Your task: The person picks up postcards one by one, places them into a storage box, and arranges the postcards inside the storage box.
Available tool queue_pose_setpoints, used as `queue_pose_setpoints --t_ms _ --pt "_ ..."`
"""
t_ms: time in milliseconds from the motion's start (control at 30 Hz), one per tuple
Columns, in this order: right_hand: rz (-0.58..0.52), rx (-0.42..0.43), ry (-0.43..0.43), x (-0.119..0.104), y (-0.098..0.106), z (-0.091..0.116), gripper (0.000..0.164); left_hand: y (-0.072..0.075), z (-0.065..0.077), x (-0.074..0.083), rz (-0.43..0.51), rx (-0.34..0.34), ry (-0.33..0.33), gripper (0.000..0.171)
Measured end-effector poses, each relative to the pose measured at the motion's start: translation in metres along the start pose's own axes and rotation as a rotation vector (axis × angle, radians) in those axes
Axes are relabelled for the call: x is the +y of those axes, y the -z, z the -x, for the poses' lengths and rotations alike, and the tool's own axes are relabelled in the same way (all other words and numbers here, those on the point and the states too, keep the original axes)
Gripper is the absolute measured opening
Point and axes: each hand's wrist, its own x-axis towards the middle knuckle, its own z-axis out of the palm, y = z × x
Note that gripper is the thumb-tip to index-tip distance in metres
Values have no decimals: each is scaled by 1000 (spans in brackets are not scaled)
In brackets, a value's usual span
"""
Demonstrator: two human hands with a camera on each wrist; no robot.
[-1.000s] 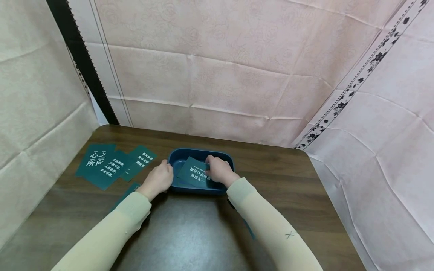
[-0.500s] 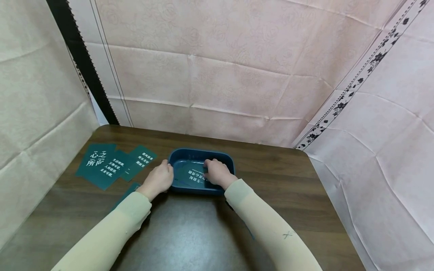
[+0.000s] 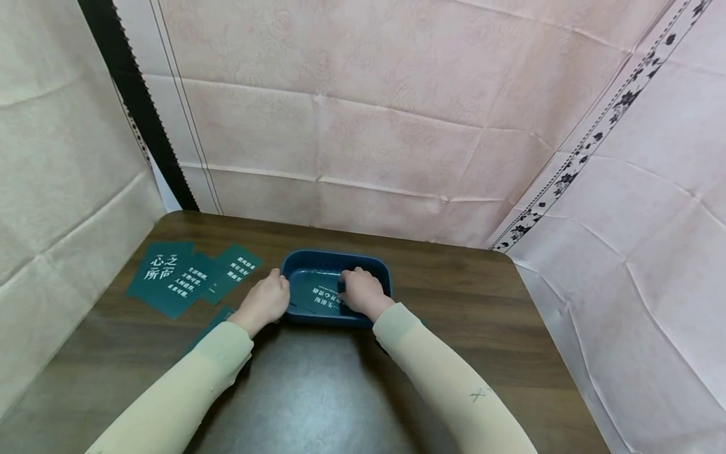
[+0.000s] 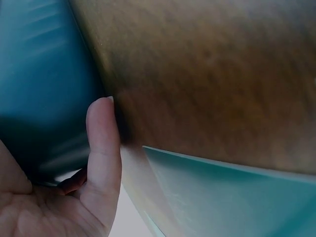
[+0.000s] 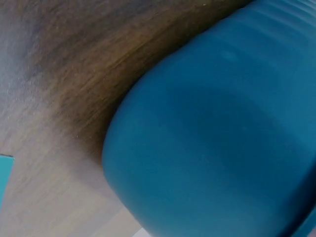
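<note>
A dark blue rectangular tray [image 3: 334,321] stands on the wooden table. My left hand [image 3: 265,299] grips its left end; in the left wrist view the thumb [image 4: 103,133] lies along the outside wall. Inside the tray, a green card with white printed characters [image 3: 317,301] lies low over the bottom. My right hand [image 3: 365,292] reaches over the near right side and holds this card at its right part, the fingertips partly hidden. The right wrist view shows only the tray's outer wall [image 5: 197,148], not the hand.
Several green cards [image 3: 176,277] overlap on the table's left side. Another card [image 3: 210,329] lies partly under the left forearm, and a card corner [image 5: 5,173] shows near the right sleeve. Pale cloth [image 3: 340,139] hangs behind the table [image 3: 465,284] and at both sides.
The card in the tray has gone from tilted and raised to nearly flat, then slid slightly left with my right hand. My left hand has stayed on the tray's end.
</note>
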Motion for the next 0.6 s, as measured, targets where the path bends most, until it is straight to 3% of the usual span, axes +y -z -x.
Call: queue_pose_setpoints --t_ms 167,367,600 --pt "-123 87 24 6 7 8 42 0 -1 -1 -10 -2 -6 63" --pt "-271 207 38 21 24 33 45 0 -2 -2 -18 -9 -2 64" --pt "-383 268 -67 55 40 67 51 0 -3 -2 -23 -13 -10 63"
